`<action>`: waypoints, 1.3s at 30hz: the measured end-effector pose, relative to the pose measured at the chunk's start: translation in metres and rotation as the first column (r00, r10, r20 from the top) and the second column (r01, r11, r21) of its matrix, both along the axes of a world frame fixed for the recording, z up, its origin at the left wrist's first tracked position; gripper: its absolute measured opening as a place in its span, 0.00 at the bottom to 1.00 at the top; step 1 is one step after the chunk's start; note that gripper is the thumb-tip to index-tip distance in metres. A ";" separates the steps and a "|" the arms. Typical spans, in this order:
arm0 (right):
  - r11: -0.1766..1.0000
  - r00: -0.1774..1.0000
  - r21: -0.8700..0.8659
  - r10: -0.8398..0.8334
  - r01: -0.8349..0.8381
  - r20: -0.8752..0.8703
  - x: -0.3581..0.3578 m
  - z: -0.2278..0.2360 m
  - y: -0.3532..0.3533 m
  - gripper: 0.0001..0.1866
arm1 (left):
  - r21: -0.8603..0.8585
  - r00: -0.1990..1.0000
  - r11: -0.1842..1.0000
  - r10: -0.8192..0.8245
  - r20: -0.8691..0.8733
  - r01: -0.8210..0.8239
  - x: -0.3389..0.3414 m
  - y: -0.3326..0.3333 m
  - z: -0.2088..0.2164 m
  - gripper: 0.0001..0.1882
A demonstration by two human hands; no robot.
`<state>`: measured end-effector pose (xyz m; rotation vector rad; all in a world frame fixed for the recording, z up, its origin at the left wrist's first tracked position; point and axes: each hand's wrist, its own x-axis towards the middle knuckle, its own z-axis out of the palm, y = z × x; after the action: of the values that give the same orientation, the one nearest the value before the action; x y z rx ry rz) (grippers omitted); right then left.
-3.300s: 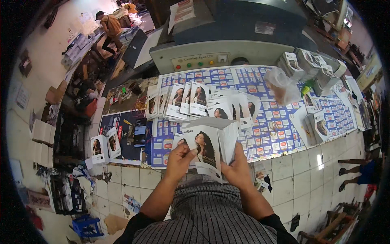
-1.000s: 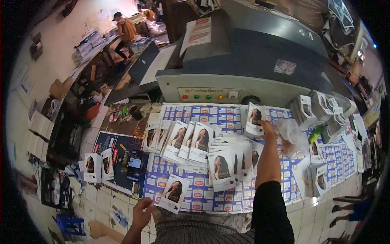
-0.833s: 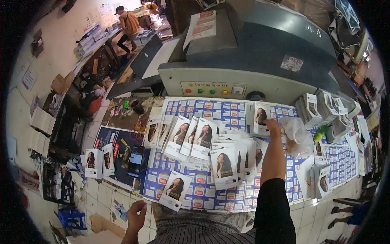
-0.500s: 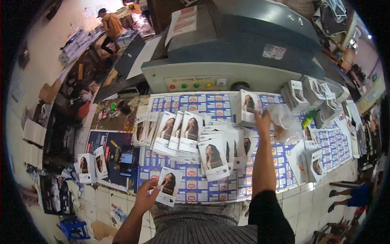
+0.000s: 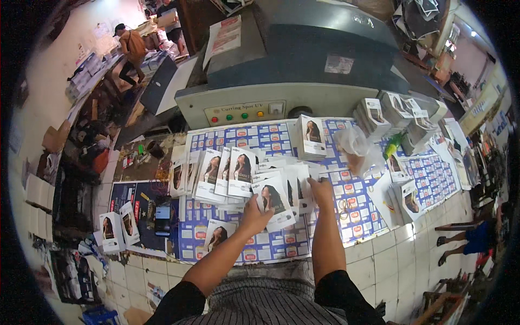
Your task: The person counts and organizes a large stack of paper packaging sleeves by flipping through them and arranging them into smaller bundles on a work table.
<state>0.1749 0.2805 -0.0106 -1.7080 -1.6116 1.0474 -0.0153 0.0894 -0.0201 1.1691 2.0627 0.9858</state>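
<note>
A fanned pile of white printed cards with a dark-haired portrait (image 5: 236,172) spreads over the table. My left hand (image 5: 257,218) is closed at the left edge of the pile's front card (image 5: 277,201), which lies aslant. At the pile's right edge my right hand (image 5: 322,194) has its fingers curled against the cards there; the fingertips are partly hidden. A single card (image 5: 218,235) lies near the front edge, partly behind my left forearm. Behind my right hand a neat stack of the same cards (image 5: 312,136) stands apart from the pile.
A clear plastic bag (image 5: 355,149) sits right of the neat stack, with rubber bands (image 5: 345,210) nearer me. More card stacks (image 5: 372,116) stand at the back right. A large machine (image 5: 303,59) borders the far side. At left lie a phone (image 5: 162,218) and two small card stacks (image 5: 110,233).
My left hand has let go of the single card at the front edge and moved right to the pile. My right hand has come from the neat stack to the pile's right edge.
</note>
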 end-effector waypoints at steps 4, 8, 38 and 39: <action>0.978 0.996 -0.205 0.016 -0.033 -0.085 0.001 -0.011 0.019 0.39 | -0.024 0.999 1.000 0.012 0.038 -0.011 0.011 0.010 0.004 0.45; 0.970 0.995 -0.225 -0.099 0.091 -0.024 -0.012 0.017 0.006 0.37 | -0.028 1.000 0.999 0.017 0.005 -0.017 0.004 0.002 0.008 0.46; 0.752 0.814 -0.480 0.127 -0.451 -0.566 0.048 -0.011 -0.122 0.32 | -0.188 0.852 0.980 0.147 0.503 -0.059 0.031 -0.015 0.024 0.48; 0.789 0.817 -0.409 0.194 -0.459 -0.544 0.048 -0.017 -0.115 0.32 | -0.208 0.897 0.976 0.148 0.417 -0.064 0.028 -0.005 0.010 0.48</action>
<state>0.2234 0.1659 -0.0279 -1.3011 -1.3951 2.0743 0.0128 0.0839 -0.0106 0.6709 1.8250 0.9716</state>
